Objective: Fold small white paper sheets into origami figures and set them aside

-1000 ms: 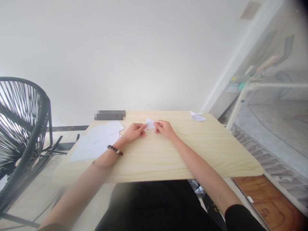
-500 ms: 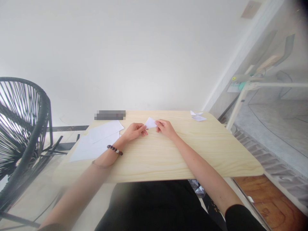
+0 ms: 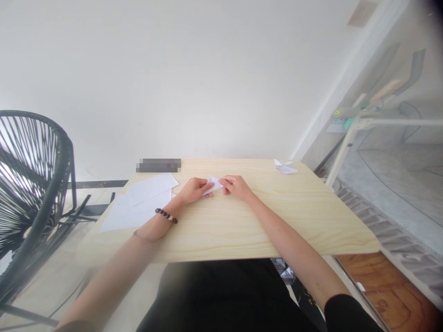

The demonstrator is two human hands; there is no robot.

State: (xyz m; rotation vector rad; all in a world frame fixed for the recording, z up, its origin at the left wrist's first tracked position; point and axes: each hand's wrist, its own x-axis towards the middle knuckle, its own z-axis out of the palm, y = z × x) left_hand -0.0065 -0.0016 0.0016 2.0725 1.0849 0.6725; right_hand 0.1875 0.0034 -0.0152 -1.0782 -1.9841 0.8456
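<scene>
Between my hands, a small piece of folded white paper [image 3: 215,183] is held just above the table's middle. My left hand [image 3: 195,189] is closed on its left side, with the thumb lying across the front. At its right edge my right hand [image 3: 235,187] pinches it between thumb and fingers. The fingers cover part of the paper, so its full shape is hidden. White paper sheets [image 3: 138,210] lie overlapping beside my left forearm. Small folded white paper pieces [image 3: 286,170] rest near the far right corner of the table.
The pale wooden table [image 3: 277,221] has rounded corners and stands against a white wall. A blurred-out dark object [image 3: 158,165] sits at its back left. A dark woven chair [image 3: 51,184] is on the left; a white metal frame [image 3: 341,157] stands to the right.
The folded paper has turned in my hands and come slightly nearer; its raised point is lower. My left thumb now covers more of it, and my right hand has moved slightly left and down.
</scene>
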